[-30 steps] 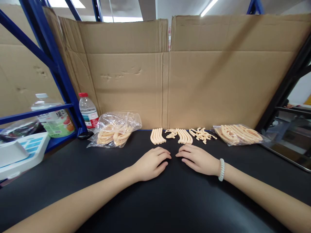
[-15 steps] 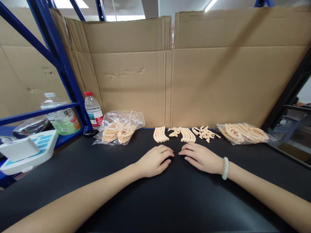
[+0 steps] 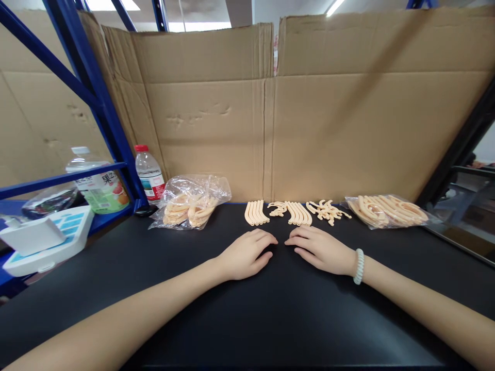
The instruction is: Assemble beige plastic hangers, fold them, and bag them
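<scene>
Left hand [image 3: 247, 253] and right hand [image 3: 319, 250] flat on table [image 3: 270, 319], fingers relaxed, holding nothing. Curved plastic strips [image 3: 256, 213] at 12 o'clock, bagged strips [image 3: 189, 206] at 10.

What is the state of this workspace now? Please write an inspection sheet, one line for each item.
Surface: black table, flat, both hands resting on it.
Job's things: loose curved beige pieces in three small groups just beyond the fingertips; left bag of pieces; right bag of pieces.
Clutter: small water bottle, larger drink bottle, white scale at the left.
Grippers: left hand and right hand lie palm down, holding nothing; a white bracelet on the right wrist.
Cables: nothing seen.
Surroundings: cardboard wall behind, blue rack at the left.
</scene>
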A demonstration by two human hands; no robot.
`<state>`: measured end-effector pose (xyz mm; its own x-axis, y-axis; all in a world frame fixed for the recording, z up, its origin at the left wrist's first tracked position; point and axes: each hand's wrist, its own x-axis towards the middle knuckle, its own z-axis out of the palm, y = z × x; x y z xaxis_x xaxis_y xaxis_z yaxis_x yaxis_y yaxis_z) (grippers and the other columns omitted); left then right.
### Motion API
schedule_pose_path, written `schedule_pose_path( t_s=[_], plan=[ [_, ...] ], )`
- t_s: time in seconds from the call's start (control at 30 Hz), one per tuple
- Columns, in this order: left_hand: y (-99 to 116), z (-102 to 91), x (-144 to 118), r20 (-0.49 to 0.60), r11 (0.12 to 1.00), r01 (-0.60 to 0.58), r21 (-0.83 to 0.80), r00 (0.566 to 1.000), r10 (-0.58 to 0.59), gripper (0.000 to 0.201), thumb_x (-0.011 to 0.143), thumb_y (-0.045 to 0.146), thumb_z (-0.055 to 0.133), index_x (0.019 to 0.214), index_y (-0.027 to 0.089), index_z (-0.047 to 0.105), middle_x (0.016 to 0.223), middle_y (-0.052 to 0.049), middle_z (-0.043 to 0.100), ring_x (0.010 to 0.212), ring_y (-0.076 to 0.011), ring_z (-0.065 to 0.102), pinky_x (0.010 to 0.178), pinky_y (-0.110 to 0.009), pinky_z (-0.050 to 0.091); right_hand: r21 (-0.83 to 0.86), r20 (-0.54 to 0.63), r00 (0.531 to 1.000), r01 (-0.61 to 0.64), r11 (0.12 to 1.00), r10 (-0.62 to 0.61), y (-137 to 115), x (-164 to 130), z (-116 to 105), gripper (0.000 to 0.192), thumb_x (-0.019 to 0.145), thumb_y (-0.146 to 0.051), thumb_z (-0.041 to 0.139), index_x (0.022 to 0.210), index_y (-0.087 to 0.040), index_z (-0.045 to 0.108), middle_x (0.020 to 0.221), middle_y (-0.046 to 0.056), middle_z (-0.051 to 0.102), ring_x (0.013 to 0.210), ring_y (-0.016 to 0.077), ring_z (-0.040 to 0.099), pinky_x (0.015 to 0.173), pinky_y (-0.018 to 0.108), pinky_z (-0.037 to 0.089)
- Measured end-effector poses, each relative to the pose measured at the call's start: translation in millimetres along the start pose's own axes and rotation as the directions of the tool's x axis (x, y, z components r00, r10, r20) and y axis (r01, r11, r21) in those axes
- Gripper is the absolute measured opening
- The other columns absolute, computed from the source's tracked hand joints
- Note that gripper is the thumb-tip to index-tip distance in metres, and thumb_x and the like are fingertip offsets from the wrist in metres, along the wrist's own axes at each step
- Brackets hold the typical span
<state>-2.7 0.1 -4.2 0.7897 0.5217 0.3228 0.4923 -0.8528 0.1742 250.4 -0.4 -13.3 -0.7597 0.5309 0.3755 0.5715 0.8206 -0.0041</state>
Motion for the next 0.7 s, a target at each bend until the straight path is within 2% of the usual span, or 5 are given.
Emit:
schedule_pose_path(
  t_s=[0.27, 0.5, 0.6, 0.7],
  plan=[
    [-24.8, -2.0, -2.0, -0.115, 0.979, 0.182, 0.091, 0.979, -0.171, 0.032, 0.086, 0.022, 0.051, 0.118, 0.019, 0.051, 0.122, -0.011, 0.06, 0.117, -0.0257, 0.053, 0.099, -0.043, 0.044, 0.02, -0.042, 0.999, 0.004, 1.0, -0.003, 0.2, -0.1, 1.8, 0.027, 0.093, -0.018, 0.042, 0.111, -0.019, 0.062, 0.103, 0.01, 0.061, 0.098, 0.0222, 0.055, 0.089, 0.04, 0.047],
    [-43.1, -4.0, -3.6, -0.086, 0.954, 0.269, 0.133, 0.962, -0.26, 0.041, 0.09, 0.03, 0.047, 0.127, 0.013, 0.045, 0.137, -0.017, 0.049, 0.129, -0.0283, 0.045, 0.105, -0.045, 0.038, 0.056, -0.075, 0.997, -0.018, 0.998, 0.022, -1.0, 2.3, 3.8, 0.025, 0.092, -0.018, 0.043, 0.108, -0.02, 0.063, 0.101, 0.009, 0.062, 0.098, 0.0218, 0.055, 0.089, 0.041, 0.047],
    [-42.7, -5.7, -4.4, -0.066, 0.951, 0.277, 0.14, 0.961, -0.27, 0.042, 0.091, 0.032, 0.045, 0.127, 0.011, 0.045, 0.138, -0.018, 0.049, 0.13, -0.0282, 0.044, 0.105, -0.045, 0.038, 0.125, -0.172, 0.981, -0.073, 0.989, 0.094, 5.8, 9.5, 2.3, 0.023, 0.091, -0.018, 0.046, 0.106, -0.02, 0.063, 0.106, 0.009, 0.062, 0.105, 0.0218, 0.054, 0.093, 0.042, 0.045],
    [-40.7, -6.9, -4.3, -0.053, 0.949, 0.278, 0.145, 0.96, -0.274, 0.04, 0.092, 0.033, 0.044, 0.126, 0.012, 0.047, 0.136, -0.018, 0.052, 0.129, -0.0282, 0.045, 0.105, -0.046, 0.038, 0.141, -0.232, 0.947, -0.195, 0.971, 0.224, 22.2, 24.7, -4.3, 0.023, 0.088, -0.017, 0.049, 0.105, -0.021, 0.064, 0.106, 0.009, 0.064, 0.104, 0.0226, 0.056, 0.092, 0.043, 0.045]
  ],
)
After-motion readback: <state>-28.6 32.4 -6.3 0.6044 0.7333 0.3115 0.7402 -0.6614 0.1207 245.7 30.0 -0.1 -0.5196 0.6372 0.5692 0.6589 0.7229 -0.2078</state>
